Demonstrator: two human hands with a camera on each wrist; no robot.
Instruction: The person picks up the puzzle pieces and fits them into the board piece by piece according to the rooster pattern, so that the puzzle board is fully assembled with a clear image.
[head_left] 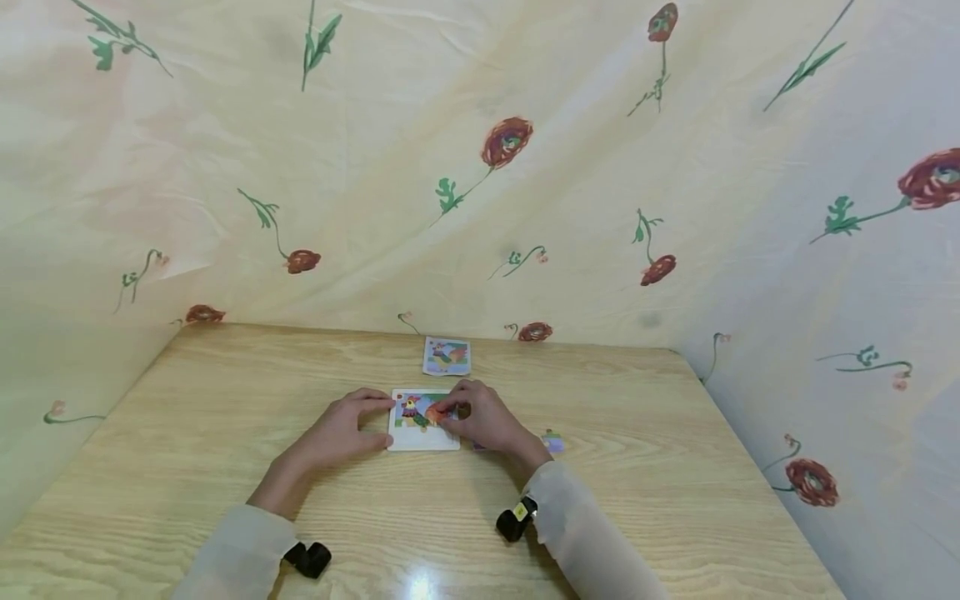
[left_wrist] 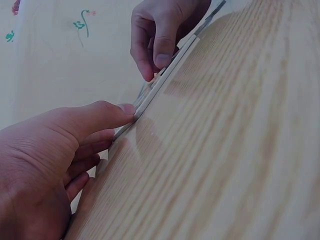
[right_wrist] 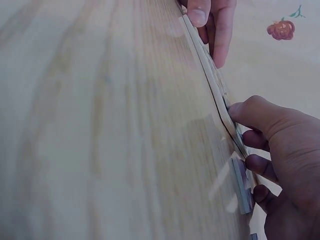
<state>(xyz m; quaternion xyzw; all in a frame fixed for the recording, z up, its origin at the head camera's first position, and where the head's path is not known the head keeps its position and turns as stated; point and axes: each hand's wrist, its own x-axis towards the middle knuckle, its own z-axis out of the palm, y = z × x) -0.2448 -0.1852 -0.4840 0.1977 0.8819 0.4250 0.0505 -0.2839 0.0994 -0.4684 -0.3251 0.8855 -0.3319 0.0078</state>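
A flat jigsaw puzzle board (head_left: 422, 441) with a white border lies on the table, its upper part showing a colourful rooster. My left hand (head_left: 339, 429) grips its left edge, index fingertip by the far corner and thumb by the near corner. In the left wrist view the thumb (left_wrist: 112, 116) presses on the rim. My right hand (head_left: 487, 418) is over the board's right side, thumb and index finger pinching a puzzle piece at the orange tail. That piece is mostly hidden by the fingers. Loose puzzle pieces (head_left: 553, 442) lie beside the right wrist, partly covered by it.
Behind the board, near the table's far edge, lies a small card (head_left: 447, 369) with the same rooster picture. The wood-grain table (head_left: 247, 392) meets a flower-patterned cloth (head_left: 375, 167) at the back and sides. Black wrist cameras (head_left: 307, 558) sit on both sleeves.
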